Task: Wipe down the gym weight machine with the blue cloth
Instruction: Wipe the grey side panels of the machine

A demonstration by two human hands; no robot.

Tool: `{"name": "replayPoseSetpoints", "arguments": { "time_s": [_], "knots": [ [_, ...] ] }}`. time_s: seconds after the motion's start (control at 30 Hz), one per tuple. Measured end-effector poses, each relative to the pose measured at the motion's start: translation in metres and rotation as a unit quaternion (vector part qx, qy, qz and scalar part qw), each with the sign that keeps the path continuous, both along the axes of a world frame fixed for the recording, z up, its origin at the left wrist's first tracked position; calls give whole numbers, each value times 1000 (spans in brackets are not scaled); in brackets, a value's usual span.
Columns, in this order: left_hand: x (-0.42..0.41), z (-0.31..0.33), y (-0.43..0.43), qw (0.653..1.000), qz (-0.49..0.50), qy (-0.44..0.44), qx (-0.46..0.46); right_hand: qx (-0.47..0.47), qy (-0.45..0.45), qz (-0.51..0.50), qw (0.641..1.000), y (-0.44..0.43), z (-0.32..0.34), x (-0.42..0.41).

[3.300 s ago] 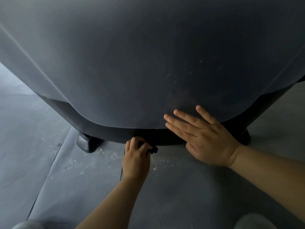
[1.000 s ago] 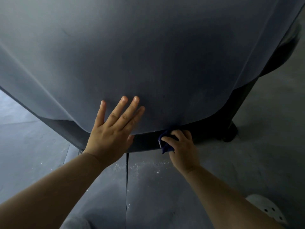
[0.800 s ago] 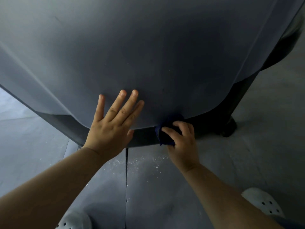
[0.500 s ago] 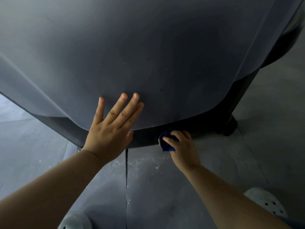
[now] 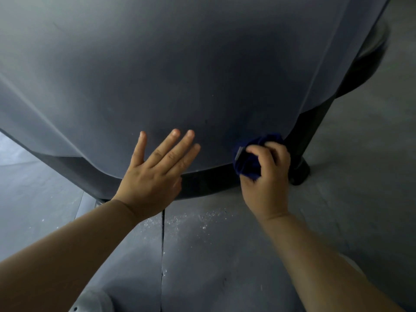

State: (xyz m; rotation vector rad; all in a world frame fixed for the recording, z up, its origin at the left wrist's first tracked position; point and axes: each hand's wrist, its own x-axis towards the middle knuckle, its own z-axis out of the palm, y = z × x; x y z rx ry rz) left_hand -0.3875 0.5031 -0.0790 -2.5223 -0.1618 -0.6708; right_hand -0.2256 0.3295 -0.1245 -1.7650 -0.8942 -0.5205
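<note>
The weight machine's smooth grey shroud (image 5: 180,75) fills the upper view, with a black base frame (image 5: 207,181) curving under its lower edge. My left hand (image 5: 155,174) presses flat on the shroud near that edge, fingers straight and spread. My right hand (image 5: 266,176) grips the bunched dark blue cloth (image 5: 248,158) and holds it against the lower right edge of the shroud, where it meets the black frame.
A black foot (image 5: 300,174) of the frame stands on the grey floor just right of my right hand. A seam (image 5: 162,244) between floor mats runs toward me, with white specks scattered beside it. A pale shoe (image 5: 94,300) shows at the bottom.
My right hand has moved the cloth right and up along the shroud's lower edge toward the black foot. My left hand stays flat on the shroud.
</note>
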Motion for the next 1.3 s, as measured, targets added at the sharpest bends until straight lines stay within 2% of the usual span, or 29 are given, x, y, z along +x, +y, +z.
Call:
{"name": "replayPoseSetpoints", "arguments": {
  "time_s": [0.1, 0.23, 0.37, 0.43, 0.53, 0.63, 0.7, 0.77, 0.87, 0.97, 1.2, 1.3],
  "knots": [
    [17, 17, -6, 1000, -13, -26, 10, -11, -42, 5, 999, 19, 17, 13],
    [32, 31, -3, 999, 1, -44, 16, -64, -69, -13, 995, 21, -23, 16],
    [36, 21, 2, 998, 2, -55, 44, -188, -13, 13, 982, 7, -83, 19],
    [39, 18, 2, 997, 3, -66, 36, -212, 22, 15, 977, -1, -91, 24],
    [41, 16, -2, 997, 6, -73, 18, -117, 25, -16, 993, -7, -62, 29],
    [40, 16, -4, 997, 12, -72, 10, 12, -9, -22, 1000, -3, 0, 30],
    [40, 17, -6, 998, 16, -69, 2, 52, -28, -37, 998, 7, 35, 36],
    [39, 18, -8, 998, 18, -65, -5, 52, -39, -51, 997, 15, 43, 41],
    [36, 19, -5, 998, 9, -55, 7, 28, -40, -43, 998, 16, 13, 34],
    [31, 18, 4, 997, -15, -48, 50, -33, -39, 25, 998, 22, -29, 4],
    [33, 14, 14, 997, -33, -51, 53, -172, -50, 121, 976, 44, -83, -23],
    [33, 13, 14, 996, -30, -58, 60, -231, -47, 127, 964, 39, -108, -22]
  ]
}}
